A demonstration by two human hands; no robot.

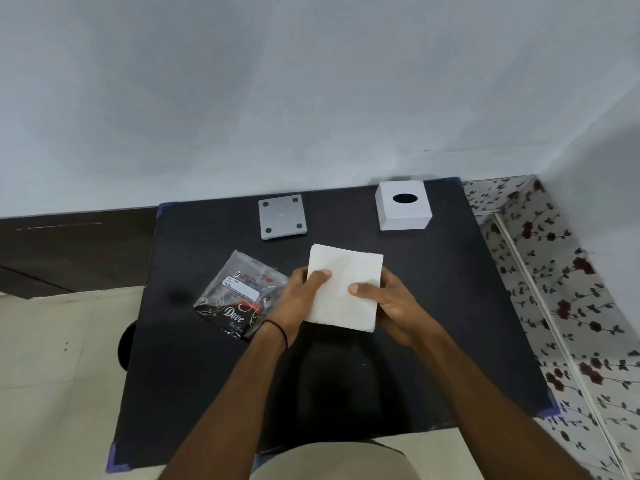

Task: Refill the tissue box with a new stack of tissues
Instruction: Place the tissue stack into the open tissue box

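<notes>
A white stack of tissues point(346, 275) is held over the middle of the black table point(450, 306). My left hand point(298, 299) grips its left edge, thumb on top. My right hand point(391, 299) grips its right edge, thumb on top as well. The white tissue box cover point(404, 210) with an oval hole on top stands at the back right of the table. Its grey square base plate point(282, 217), with a dark pad near each corner, lies apart at the back centre. An opened plastic tissue wrapper point(239, 292) marked "Dove" lies left of my left hand.
The table stands against a pale wall point(311, 98). A floral-patterned surface point(571, 306) runs along the table's right side. Light floor tiles point(52, 358) lie to the left, with a dark round object point(126, 344) poking out past the table's left edge.
</notes>
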